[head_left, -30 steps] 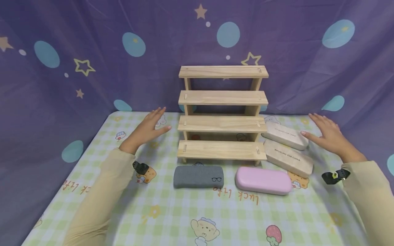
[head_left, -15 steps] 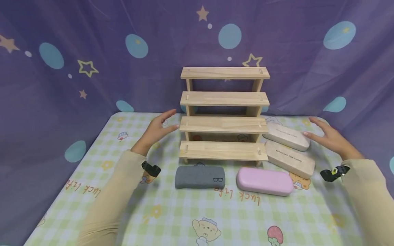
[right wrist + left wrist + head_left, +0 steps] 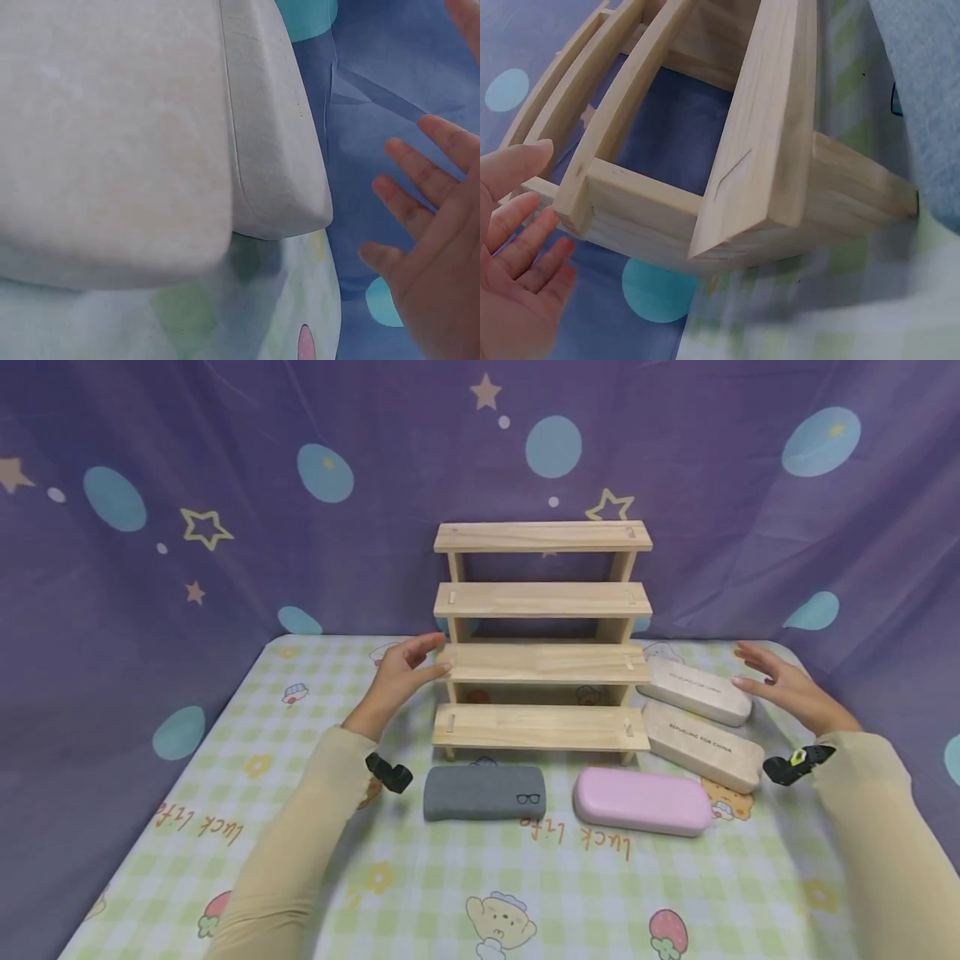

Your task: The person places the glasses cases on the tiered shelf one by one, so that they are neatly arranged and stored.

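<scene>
A pale wooden stepped rack (image 3: 542,662) stands at the back of the table, its boards rising in tiers. My left hand (image 3: 395,683) is at its left side, fingertips right by the end of the second board from the bottom; the left wrist view shows the fingers (image 3: 534,259) loosely spread and holding nothing. Right of the rack lie two beige glasses cases, the rear one (image 3: 696,692) and the front one (image 3: 703,745), both printed with small lettering. Beside the rear case's right end, my right hand (image 3: 797,692) hovers, fingers (image 3: 420,172) apart and nothing in them.
In front of the rack lie a grey glasses case (image 3: 480,793) with a spectacles print and a pink glasses case (image 3: 643,802). A green-checked cloth (image 3: 420,902) covers the table. Behind hangs a purple patterned curtain (image 3: 375,560).
My left hand has moved right, up to the rack's side. My right hand has come slightly left, nearer the beige cases. Rack and cases have stayed in place.
</scene>
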`<state>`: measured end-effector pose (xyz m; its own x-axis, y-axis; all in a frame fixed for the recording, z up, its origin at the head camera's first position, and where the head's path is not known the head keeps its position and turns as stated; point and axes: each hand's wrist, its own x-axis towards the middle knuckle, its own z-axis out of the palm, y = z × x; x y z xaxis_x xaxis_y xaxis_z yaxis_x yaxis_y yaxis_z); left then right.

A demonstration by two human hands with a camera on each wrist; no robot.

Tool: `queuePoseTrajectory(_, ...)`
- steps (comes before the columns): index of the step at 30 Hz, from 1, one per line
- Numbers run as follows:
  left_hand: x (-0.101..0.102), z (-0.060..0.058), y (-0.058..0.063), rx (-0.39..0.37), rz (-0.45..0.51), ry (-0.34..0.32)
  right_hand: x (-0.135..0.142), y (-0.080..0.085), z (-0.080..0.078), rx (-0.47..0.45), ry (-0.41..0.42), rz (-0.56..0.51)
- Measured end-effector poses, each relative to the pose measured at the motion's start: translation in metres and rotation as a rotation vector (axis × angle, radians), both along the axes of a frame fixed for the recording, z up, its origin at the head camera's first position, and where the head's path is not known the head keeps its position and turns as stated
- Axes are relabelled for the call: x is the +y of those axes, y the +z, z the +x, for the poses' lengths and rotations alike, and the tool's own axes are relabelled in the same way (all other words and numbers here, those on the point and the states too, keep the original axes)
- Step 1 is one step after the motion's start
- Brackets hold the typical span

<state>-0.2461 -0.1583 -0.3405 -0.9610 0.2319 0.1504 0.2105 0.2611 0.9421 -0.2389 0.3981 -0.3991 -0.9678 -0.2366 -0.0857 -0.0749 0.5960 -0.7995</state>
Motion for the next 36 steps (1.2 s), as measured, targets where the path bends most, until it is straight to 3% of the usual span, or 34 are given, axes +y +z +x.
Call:
queuePoseTrajectory(9,-0.003,-0.02,-0.03,0.025,0.012,0.069,0.002,-0.012,-0.005,-0.072,0.04,-0.092)
queuePoseTrajectory(14,-0.002,-0.022,-0.032,0.04,0.046,0.076,0.006,-0.021,-0.006,-0.103,0.068,-0.18)
queuePoseTrajectory(22,0.0,-0.021,-0.03,0.009,0.021,0.068,0.014,-0.037,-0.004,-0.116,0.098,-0.278)
queuePoseTrajectory(30,-0.001,-0.021,-0.03,-0.019,0.015,0.052,0.014,-0.046,-0.001,-0.079,0.063,-0.218)
queuePoseTrajectory(36,-0.003,-0.022,-0.033,-0.029,0.004,0.056,0.011,-0.047,-0.001,-0.061,0.018,-0.072)
